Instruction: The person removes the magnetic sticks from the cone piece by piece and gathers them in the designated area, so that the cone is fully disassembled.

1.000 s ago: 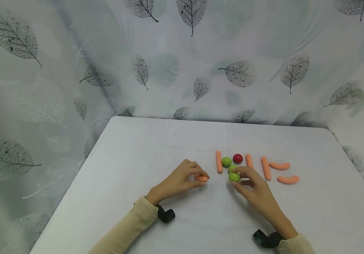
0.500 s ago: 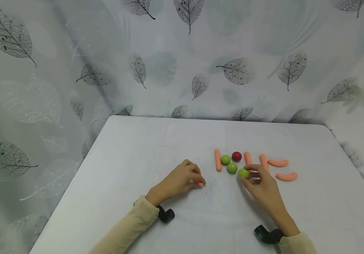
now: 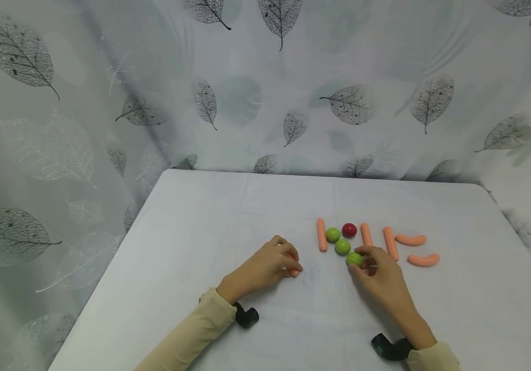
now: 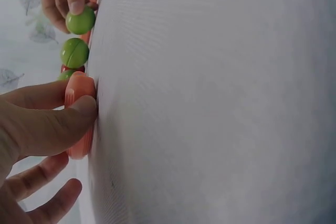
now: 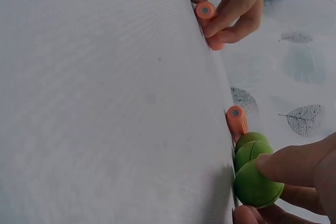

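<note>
On the table's left part, my left hand (image 3: 272,264) pinches an orange sausage-shaped piece (image 4: 81,142) between thumb and fingers, low over the cloth. Little of that piece shows in the head view. To the right, my right hand (image 3: 381,273) holds a green ball (image 5: 255,184) with a seam, its thumb on top in the right wrist view. Just beyond it are two more green balls, a nearer one (image 3: 343,247) and a farther one (image 3: 332,235). Beside them lies a glossy red ball (image 3: 349,230). Whether the held ball touches the table I cannot tell.
A straight orange stick (image 3: 322,235) lies left of the balls. Right of them lie two straight sticks, one (image 3: 365,234) partly behind my right hand, another (image 3: 391,243) beside it. Two curved orange pieces (image 3: 411,240) lie farther right. The white table (image 3: 228,206) meets a leaf-patterned curtain.
My right hand has moved right with the green ball, away from the nearer green ball. The orange piece in my left hand has turned and now shows less. The head view has shifted slightly.
</note>
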### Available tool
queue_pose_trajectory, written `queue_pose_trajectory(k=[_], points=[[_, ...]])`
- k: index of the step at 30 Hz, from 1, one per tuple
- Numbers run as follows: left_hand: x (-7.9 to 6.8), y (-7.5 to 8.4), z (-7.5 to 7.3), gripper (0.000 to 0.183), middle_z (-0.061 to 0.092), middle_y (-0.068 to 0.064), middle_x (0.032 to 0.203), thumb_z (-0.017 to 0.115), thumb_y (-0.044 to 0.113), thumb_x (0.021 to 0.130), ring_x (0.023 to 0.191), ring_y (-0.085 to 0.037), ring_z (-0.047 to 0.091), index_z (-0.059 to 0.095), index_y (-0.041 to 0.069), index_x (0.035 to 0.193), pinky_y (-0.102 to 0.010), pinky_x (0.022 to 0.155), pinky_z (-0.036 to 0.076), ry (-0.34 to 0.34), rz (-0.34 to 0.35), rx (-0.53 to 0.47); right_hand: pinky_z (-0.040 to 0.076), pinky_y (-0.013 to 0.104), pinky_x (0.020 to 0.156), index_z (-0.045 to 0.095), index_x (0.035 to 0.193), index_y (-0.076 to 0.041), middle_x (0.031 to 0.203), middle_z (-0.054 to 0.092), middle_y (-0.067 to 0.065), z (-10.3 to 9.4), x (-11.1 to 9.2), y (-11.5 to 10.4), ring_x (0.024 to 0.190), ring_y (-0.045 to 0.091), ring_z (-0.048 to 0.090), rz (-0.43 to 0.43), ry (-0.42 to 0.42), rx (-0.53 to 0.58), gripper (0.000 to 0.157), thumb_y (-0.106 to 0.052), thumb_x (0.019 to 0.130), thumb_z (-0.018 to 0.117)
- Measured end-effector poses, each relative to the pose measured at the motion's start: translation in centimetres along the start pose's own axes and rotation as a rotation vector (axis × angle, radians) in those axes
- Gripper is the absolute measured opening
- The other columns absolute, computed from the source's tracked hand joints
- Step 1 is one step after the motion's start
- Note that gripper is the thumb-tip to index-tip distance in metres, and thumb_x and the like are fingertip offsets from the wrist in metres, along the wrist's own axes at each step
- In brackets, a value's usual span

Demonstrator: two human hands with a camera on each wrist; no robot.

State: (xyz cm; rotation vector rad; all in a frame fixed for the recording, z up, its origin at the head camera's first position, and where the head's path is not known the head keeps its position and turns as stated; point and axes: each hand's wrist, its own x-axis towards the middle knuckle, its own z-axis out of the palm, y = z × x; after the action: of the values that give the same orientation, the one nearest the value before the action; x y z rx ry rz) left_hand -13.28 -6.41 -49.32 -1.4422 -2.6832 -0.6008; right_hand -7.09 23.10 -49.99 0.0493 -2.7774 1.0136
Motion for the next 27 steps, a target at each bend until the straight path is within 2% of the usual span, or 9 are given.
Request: queue_pose_trajectory(k=[4, 11, 19, 23, 24, 27], points=[[-0.1, 0.2, -0.2, 0.018, 0.071, 0.002, 0.117, 0.079, 0.017, 0.094, 0.117, -0.021, 0.056, 0.082, 0.021, 0.111, -0.034, 0.102, 0.05, -0.014, -0.022, -0.003, 0.059, 0.031, 0.074, 0.065, 0.126, 0.0, 0.111, 0.07, 0.015, 0.1, -0.2, 0.0, 0.093, 0.024, 0.067, 0.013, -0.01, -0.011, 0.04, -0.005, 0.089, 0.079], [-0.2, 0.4, -0.5, 0.044, 0.069, 0.005, 0.129, 0.08, 0.005, 0.091, 0.127, -0.02, 0.057, 0.073, 0.023, 0.13, -0.036, 0.101, 0.051, -0.037, -0.042, -0.008, 0.06, 0.039, 0.076, 0.063, 0.129, 0.002, 0.111, 0.069, 0.017, 0.0, -0.4, 0.0, 0.094, 0.026, 0.067, 0.014, -0.008, -0.033, 0.042, -0.007, 0.091, 0.078], [-0.3, 0.0, -1.2, 0.049, 0.068, 0.005, 0.133, 0.08, 0.005, 0.09, 0.127, -0.018, 0.059, 0.07, 0.023, 0.135, -0.035, 0.103, 0.051, -0.003, -0.052, -0.026, 0.061, 0.038, 0.078, 0.062, 0.133, 0.0, 0.119, 0.068, 0.019, -0.8, -0.6, -0.1, 0.091, 0.023, 0.065, 0.021, -0.005, -0.015, 0.044, -0.007, 0.092, 0.077], [-0.8, -0.4, -2.4, 0.047, 0.067, 0.006, 0.132, 0.079, 0.008, 0.092, 0.128, -0.018, 0.058, 0.07, 0.024, 0.135, -0.037, 0.105, 0.051, 0.04, -0.093, -0.056, 0.061, 0.029, 0.077, 0.063, 0.131, -0.001, 0.12, 0.069, 0.018, -1.8, -0.5, 0.0, 0.093, 0.023, 0.066, -0.006, 0.027, 0.01, 0.04, -0.006, 0.094, 0.074], [-0.9, -0.5, -2.7, 0.045, 0.068, 0.006, 0.131, 0.079, 0.009, 0.092, 0.128, -0.018, 0.059, 0.07, 0.023, 0.134, -0.037, 0.105, 0.052, 0.054, -0.102, -0.061, 0.059, 0.023, 0.077, 0.064, 0.13, -0.002, 0.119, 0.07, 0.017, -2.3, -0.4, 0.2, 0.093, 0.02, 0.065, -0.011, 0.038, 0.009, 0.038, -0.006, 0.094, 0.074], [-1.5, -0.9, -3.8, 0.038, 0.069, 0.006, 0.129, 0.077, 0.01, 0.094, 0.126, -0.019, 0.06, 0.072, 0.022, 0.13, -0.039, 0.103, 0.052, 0.088, -0.13, -0.055, 0.051, 0.008, 0.075, 0.066, 0.128, 0.0, 0.12, 0.07, 0.018, -4.1, -0.2, 1.2, 0.093, -0.001, 0.06, -0.056, 0.077, 0.01, 0.035, -0.004, 0.094, 0.073]])
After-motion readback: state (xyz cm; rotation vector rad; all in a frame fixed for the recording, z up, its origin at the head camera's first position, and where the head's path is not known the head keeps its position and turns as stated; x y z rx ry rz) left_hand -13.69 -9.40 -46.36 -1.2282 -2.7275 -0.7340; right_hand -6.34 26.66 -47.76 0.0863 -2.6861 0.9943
